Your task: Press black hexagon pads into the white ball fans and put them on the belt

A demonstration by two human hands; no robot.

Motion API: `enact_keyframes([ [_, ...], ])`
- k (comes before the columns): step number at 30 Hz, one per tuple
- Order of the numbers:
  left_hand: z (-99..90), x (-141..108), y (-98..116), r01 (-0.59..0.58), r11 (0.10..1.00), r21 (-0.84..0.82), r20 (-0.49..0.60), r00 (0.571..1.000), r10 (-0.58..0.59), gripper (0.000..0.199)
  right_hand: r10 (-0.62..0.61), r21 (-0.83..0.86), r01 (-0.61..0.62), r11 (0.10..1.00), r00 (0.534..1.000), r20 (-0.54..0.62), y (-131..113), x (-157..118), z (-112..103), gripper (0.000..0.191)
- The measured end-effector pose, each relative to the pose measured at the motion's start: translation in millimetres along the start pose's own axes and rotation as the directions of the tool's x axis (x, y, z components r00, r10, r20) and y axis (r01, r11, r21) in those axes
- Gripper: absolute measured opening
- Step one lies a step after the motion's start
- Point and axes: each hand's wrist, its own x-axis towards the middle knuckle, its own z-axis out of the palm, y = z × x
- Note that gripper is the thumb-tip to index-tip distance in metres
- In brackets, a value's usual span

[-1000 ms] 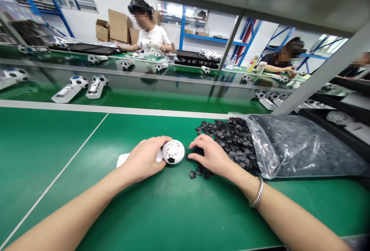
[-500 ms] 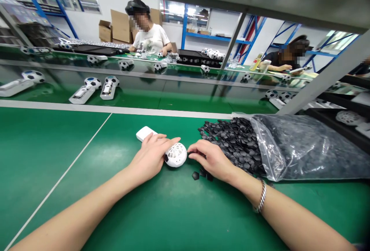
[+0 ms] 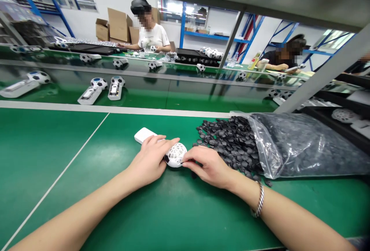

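On the green table lies a white plastic housing (image 3: 175, 154) with a round, football-like head, a slotted grille and a flat handle pointing to the far left. One black patch shows on the head's left side. My left hand (image 3: 150, 153) is wrapped over the neck and holds it against the table. With thumb and forefinger pinched, my right hand (image 3: 206, 164) touches the right side of the round head. A dark edge shows at its fingertips, apparently a small black pentagon piece, mostly hidden. Just beyond that hand spreads a pile of black pentagon pieces (image 3: 231, 139).
A clear plastic bag (image 3: 306, 147) of black pieces lies open at the right, beside black trays (image 3: 323, 118). Behind the table, a green conveyor (image 3: 144, 99) carries several football-headed housings (image 3: 116, 88). Two co-workers sit across it. A slanted metal post (image 3: 320, 70) stands at the right.
My right hand has moved left, from just beside the round head to touching it. My left hand keeps its hold. The housings on the conveyor have shifted slightly right.
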Motion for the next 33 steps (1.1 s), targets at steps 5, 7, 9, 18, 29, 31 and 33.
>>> enact_keyframes([
  [5,-3.7,-1.5,2.8,0.01,0.998,-0.058,0.026,1.0,-0.008,0.064,0.033,0.056,-0.031,0.998,0.998,-0.044,-6.2,3.3,5.0,0.006],
  [7,-3.4,-1.4,3.0,0.021,0.998,-0.067,0.025,0.999,-0.02,0.066,0.081,0.105,-0.076,0.992,0.995,-0.053,-8.4,3.9,6.5,0.005],
  [9,-2.4,-1.1,2.9,0.03,0.997,-0.07,0.021,0.999,-0.029,0.067,0.112,0.129,-0.106,0.986,0.993,-0.046,-9.4,3.6,6.8,0.004],
  [18,0.2,-0.3,2.3,0.042,0.997,-0.072,0.018,0.999,-0.041,0.068,0.115,0.105,-0.112,0.988,0.993,-0.025,-10.7,1.2,-2.6,0.014],
  [29,-1.3,-0.4,6.1,0.089,0.992,-0.094,0.03,0.996,-0.087,0.077,-0.024,-0.286,0.039,0.957,0.998,0.054,-13.5,3.2,3.6,0.017],
  [31,-1.2,-0.6,7.1,0.094,0.991,-0.094,0.026,0.995,-0.092,0.075,-0.028,-0.318,0.049,0.947,0.997,0.068,-16.4,4.1,3.8,0.019],
  [33,-1.0,-0.8,7.6,0.093,0.991,-0.094,0.024,0.996,-0.091,0.074,-0.007,-0.284,0.027,0.958,0.998,0.069,-18.0,5.3,3.6,0.017],
])
